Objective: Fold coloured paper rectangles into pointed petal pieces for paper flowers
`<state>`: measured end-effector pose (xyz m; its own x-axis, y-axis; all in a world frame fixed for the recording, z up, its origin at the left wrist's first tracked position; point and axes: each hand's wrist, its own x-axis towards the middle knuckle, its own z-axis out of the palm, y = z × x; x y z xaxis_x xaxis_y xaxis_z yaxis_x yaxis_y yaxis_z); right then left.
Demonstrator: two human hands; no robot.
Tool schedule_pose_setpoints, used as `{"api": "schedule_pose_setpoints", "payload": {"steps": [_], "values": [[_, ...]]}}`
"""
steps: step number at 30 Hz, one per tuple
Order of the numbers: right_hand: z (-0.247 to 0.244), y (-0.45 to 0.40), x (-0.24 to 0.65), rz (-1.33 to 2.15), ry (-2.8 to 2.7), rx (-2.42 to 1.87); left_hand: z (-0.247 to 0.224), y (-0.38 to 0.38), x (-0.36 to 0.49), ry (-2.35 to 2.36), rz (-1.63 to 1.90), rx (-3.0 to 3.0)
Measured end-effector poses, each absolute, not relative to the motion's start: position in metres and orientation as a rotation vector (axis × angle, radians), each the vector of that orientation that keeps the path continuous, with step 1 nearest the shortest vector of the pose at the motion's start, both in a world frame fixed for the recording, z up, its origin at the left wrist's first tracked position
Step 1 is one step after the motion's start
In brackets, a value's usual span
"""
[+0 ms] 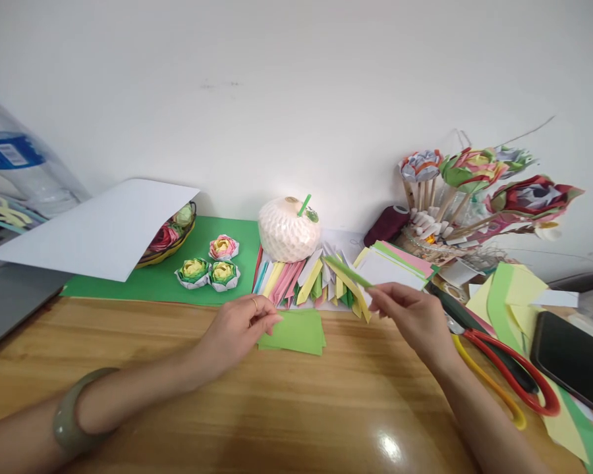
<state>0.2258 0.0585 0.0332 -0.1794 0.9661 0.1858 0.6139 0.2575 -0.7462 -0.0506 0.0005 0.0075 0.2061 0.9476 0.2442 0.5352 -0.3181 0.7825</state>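
Between the thumb and fingers of my right hand (410, 316) is a folded green paper strip (346, 270), its far end over a row of folded paper pieces (304, 280) in several colours. My left hand (247, 326) has its fingertips pinched together at the left edge of a small stack of green paper sheets (299, 332); whether anything is between them is too small to tell. The stack lies flat on the wooden table (277, 408).
Three paper flowers (223, 274) sit on green card (123, 288) by a basket (190, 230) under a white sheet (99, 227). A white textured ornament (289, 230) stands centrally. Scissors (508, 368), a phone (570, 359) and flowers on sticks (474, 171) are right.
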Motion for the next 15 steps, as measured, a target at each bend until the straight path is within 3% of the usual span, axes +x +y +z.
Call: {"api": "schedule_pose_setpoints", "payload": {"steps": [9,15], "values": [[0.016,0.070,0.219,0.476,-1.867,-1.388,0.001,-0.001,-0.050,1.286,1.019,2.697],[0.026,0.051,0.212,0.318,-2.039,-1.213,0.000,-0.004,-0.050,1.366,0.765,3.032]]}}
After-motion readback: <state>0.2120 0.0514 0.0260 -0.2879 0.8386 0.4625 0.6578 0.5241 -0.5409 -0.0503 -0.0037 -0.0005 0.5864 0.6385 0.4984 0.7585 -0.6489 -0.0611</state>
